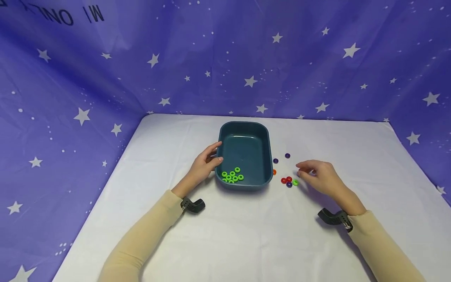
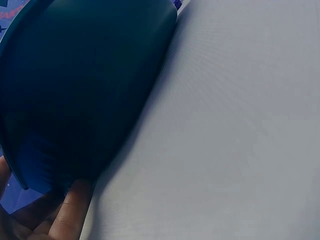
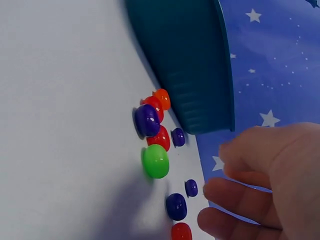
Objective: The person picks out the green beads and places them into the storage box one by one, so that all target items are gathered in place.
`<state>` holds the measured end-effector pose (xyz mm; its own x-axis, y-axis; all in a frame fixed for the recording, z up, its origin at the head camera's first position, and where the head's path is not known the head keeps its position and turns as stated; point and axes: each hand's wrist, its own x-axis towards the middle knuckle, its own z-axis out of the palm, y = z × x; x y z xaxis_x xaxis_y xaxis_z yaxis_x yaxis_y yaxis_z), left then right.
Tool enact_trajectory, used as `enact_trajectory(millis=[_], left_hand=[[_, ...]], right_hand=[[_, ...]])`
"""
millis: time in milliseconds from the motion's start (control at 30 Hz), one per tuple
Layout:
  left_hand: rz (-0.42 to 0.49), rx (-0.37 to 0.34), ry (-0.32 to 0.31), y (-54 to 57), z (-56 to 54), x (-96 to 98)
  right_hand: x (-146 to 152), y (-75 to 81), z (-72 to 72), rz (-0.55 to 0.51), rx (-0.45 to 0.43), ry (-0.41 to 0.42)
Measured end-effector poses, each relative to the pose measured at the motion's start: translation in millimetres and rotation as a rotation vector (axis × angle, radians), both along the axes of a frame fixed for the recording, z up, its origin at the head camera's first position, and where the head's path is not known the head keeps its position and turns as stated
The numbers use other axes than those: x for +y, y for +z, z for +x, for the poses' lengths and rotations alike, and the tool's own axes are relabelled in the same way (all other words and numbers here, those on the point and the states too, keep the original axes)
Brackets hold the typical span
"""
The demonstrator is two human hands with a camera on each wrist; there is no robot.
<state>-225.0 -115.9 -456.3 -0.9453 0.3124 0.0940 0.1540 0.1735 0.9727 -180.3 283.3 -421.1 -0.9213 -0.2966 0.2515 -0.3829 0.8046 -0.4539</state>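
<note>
A deep teal bin stands mid-table, with several green ring beads gathered in its near left corner. My left hand grips the bin's left rim; in the left wrist view its fingers press against the outer wall. Outside the bin, to its right, lie loose beads: red ones, purple ones, an orange one and a green one. Over the right side of these hovers my right hand, its fingers loosely bent and nothing visible between them.
A white cloth covers the table. Purple star-patterned curtains enclose the back and both sides. Black wrist cameras are strapped below both hands. Further purple and red beads show at the bottom of the right wrist view.
</note>
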Motion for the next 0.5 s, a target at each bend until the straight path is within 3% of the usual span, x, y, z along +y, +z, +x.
enact_trajectory(millis=[500], left_hand=[[-0.013, -0.018, 0.014, -0.3, 0.3, 2.2]], right_hand=[[1.0, -3.3, 0.9, 0.078, -0.181, 0.103]])
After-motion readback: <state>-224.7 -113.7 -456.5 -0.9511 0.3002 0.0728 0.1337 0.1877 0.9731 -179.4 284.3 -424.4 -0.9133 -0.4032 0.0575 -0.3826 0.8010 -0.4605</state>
